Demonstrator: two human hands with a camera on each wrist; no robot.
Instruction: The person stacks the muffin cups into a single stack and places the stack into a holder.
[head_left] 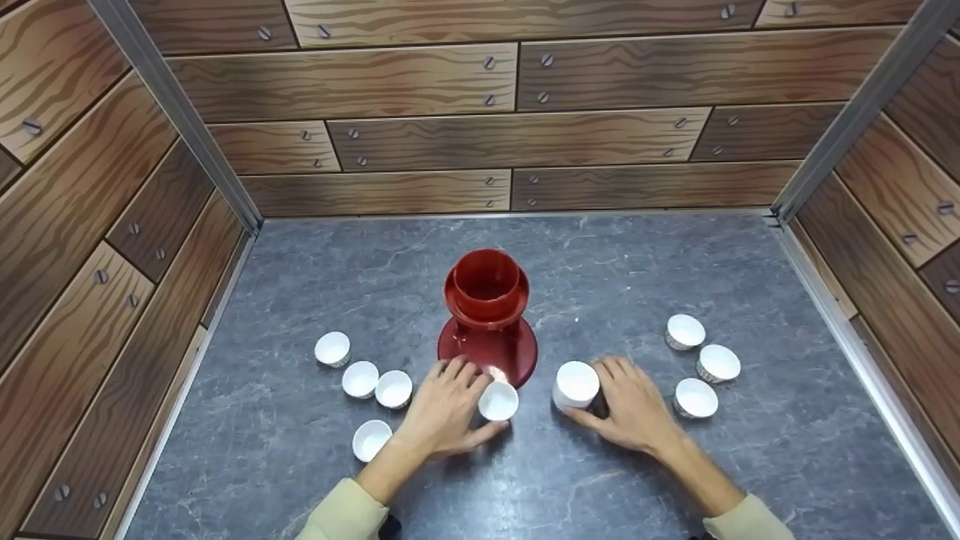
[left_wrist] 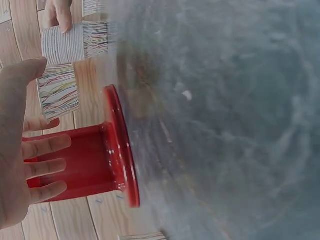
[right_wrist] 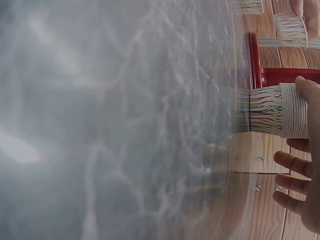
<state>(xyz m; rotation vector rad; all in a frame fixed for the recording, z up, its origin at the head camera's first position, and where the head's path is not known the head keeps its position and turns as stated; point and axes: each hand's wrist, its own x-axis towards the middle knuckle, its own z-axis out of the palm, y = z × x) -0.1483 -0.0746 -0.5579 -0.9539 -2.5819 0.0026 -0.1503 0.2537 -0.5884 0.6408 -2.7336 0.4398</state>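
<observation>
My left hand (head_left: 446,409) holds a white paper cup (head_left: 499,401) with coloured wavy lines between thumb and fingers. In the left wrist view that cup (left_wrist: 59,92) is off the table, the other fingers spread in front of the red stand. My right hand (head_left: 630,405) grips a stack of nested paper cups (head_left: 577,386), thumb on the near side and fingers on the far side. Several rims show at the top of the stack (right_wrist: 294,111) in the right wrist view, and its lowest cup stands on the table.
Beyond the hands stands a red stand (head_left: 517,349) with a round base and a hollow cup-shaped top. Several single paper cups (head_left: 361,379) are scattered at left. Three more cups (head_left: 695,398) stand at right. Wood-patterned walls (head_left: 450,142) enclose the grey table (head_left: 600,277).
</observation>
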